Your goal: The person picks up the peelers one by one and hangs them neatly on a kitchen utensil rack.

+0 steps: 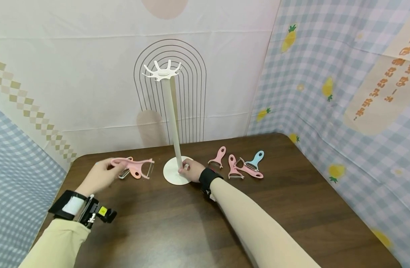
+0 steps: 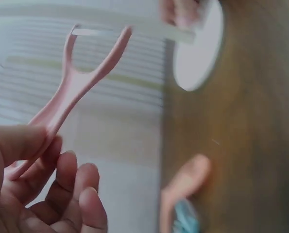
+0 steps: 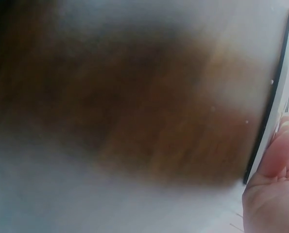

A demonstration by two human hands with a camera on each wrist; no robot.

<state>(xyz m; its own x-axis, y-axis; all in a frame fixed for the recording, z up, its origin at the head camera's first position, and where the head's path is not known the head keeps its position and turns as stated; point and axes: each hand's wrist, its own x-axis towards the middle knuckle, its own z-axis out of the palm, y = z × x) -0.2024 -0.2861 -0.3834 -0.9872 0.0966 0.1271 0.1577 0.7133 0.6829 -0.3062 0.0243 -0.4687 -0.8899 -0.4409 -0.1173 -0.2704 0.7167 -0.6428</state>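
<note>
Orange characters on the beige patch of the blue-checked cloth are too unclear to read

This looks like a makeshift, curtained-off tabletop corner, judging by the dark wood-grain table hemmed in by white arch-printed cloth and blue gingham fruit-print cloth.
</note>
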